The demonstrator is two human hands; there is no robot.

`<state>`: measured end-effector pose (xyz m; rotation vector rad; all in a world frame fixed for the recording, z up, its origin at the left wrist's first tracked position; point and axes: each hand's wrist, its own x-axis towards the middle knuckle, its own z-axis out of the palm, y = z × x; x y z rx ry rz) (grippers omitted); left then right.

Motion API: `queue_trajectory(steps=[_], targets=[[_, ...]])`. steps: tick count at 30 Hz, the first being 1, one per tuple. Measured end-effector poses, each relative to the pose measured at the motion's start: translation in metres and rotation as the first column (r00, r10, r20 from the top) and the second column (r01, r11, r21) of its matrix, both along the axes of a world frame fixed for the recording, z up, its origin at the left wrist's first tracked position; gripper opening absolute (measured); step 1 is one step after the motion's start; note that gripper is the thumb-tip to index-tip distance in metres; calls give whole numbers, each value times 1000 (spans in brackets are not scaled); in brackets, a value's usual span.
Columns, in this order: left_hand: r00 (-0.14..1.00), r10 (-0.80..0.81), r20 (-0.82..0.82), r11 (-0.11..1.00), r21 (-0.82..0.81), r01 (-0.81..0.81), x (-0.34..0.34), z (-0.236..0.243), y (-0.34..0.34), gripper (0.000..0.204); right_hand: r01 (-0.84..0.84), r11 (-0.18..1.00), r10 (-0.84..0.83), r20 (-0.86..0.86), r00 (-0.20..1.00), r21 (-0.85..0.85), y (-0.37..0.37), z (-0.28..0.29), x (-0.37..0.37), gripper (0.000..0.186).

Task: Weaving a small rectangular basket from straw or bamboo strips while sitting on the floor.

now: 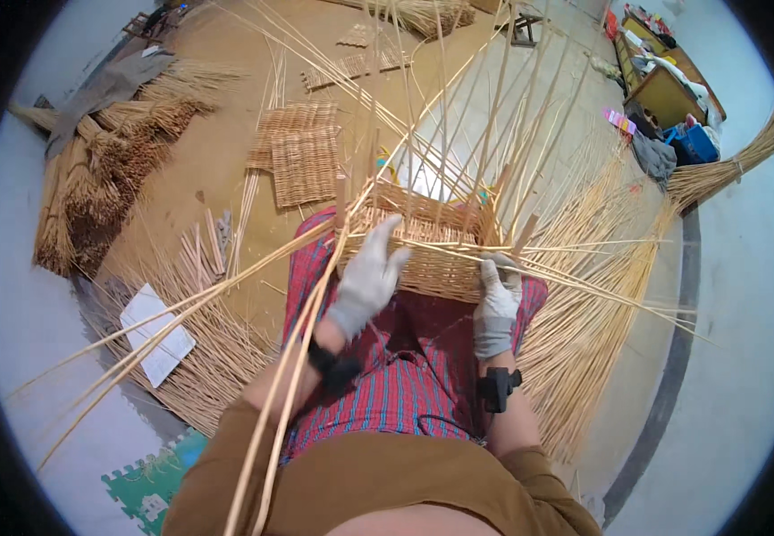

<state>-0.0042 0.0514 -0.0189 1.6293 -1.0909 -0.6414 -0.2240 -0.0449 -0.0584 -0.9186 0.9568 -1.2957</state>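
A half-woven wicker basket (441, 271) rests across my lap, its long wicker rods (298, 239) fanning out to both sides and away from me. My left hand (367, 279), in a pale work glove, is at the basket's left front, fingers stretched and thumb apart, touching or just over the woven wall. At the right front corner, my gloved right hand (498, 302) closes round the rim and the rods there; its fingertips are partly hidden. Flat wooden stakes (525, 232) stand up at the corners.
Woven panels (305, 161) lie on the floor beyond the basket. Loose rods (575, 348) spread at right, with more (199, 362) at left under a white sheet (156, 335). Bundled stalks (105, 183) are stacked far left. A wooden cabinet (673, 94) stands far right near a blue container (693, 143).
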Motion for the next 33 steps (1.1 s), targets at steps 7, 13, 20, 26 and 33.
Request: queue_trajectory(steps=[7, 13, 20, 26, 33], targets=[[964, -230, 132, 870, 473, 143, 23, -7, -64, 53, -343, 854, 56, -586, 808, -392, -55, 79, 83, 30], [958, -181, 222, 876, 480, 54, 17, 0, -64, 61, -381, 592, -222, -598, 770, -710, -80, 109, 131, 84], [878, -51, -476, 931, 296, 214, 20, 4, -60, 36, -165, 974, 126, -232, 964, -157, -6, 43, 1, 19], [904, 101, -415, 919, 387, 75, 1, 12, -63, 45, -251, 963, 198, -374, 906, -100, 22, 90, 27, 8], [830, 273, 486, 928, -362, -92, -8, -2, -27, 51, -136, 990, 140, -262, 955, 33, -32, 57, -9, 11]])
